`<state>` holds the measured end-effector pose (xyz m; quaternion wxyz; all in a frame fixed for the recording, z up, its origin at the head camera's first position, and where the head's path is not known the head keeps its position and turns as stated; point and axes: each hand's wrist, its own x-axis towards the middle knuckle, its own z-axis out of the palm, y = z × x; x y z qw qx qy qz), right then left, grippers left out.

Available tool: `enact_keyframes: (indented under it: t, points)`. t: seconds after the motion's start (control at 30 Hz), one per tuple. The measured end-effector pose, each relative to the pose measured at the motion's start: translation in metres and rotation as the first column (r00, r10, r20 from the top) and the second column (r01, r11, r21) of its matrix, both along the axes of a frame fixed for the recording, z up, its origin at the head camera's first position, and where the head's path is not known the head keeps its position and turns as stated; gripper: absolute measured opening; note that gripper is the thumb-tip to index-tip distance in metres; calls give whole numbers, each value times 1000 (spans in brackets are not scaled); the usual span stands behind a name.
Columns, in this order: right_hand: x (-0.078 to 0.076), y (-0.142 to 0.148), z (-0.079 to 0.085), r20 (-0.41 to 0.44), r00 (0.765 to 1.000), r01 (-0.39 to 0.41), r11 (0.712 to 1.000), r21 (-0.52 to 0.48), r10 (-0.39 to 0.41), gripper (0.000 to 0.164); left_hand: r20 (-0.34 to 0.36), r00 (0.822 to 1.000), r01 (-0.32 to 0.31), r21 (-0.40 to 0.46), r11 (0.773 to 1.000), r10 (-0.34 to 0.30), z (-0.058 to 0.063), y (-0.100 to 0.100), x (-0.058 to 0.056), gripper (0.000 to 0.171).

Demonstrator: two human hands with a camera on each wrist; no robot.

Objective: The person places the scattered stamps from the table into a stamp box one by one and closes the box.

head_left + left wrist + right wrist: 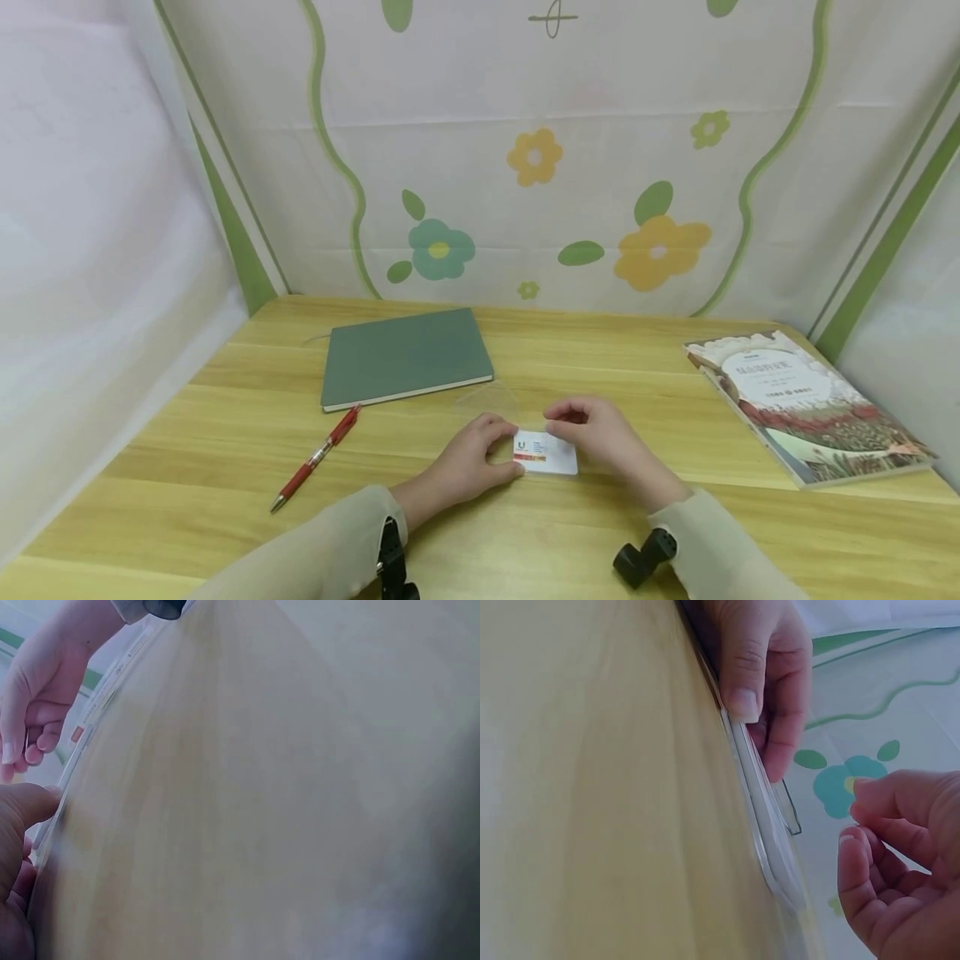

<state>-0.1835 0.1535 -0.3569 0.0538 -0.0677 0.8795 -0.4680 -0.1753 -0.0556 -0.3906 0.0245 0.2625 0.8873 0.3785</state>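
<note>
In the head view a small flat white pack (556,457), card-shaped with a printed logo and an orange-red stripe, lies on the table. My left hand (471,457) grips its left end, thumb at the near corner and fingers at the far one. Seen from the right wrist, the pack (759,802) has clear edges, and a thin clear flap (789,814) stands out beside it. My right hand (600,429) is over the pack's far right corner. Its thumb and fingertips are bent close together; I cannot tell whether something thin is between them.
A green notebook (405,354) lies behind on the left, a red pen (317,458) before it. Between notebook and pack is a faint transparent piece (480,402). At the right lies a book with a floral cover (810,408). A patterned curtain (570,192) hangs behind the table (187,467).
</note>
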Motion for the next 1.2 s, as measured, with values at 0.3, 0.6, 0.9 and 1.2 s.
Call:
enact_keyframes:
  t: [0.3,0.6,0.9,1.2]
  points:
    - [3,18,3,-3,1000,-1,1000,-28,1,23,7,1000,-3,1,1000,3,1,0,0,44]
    - [6,40,5,-21,1000,3,1000,-12,-3,26,5,1000,-2,-12,1000,2,0,0,0,45]
    - [14,63,9,-28,1000,-12,999,32,13,30,9,1000,-3,-16,1000,3,-1,0,-2,46]
    - [23,91,6,-37,998,-45,993,105,50,32,8,1000,1,-21,1000,0,-1,0,-1,45]
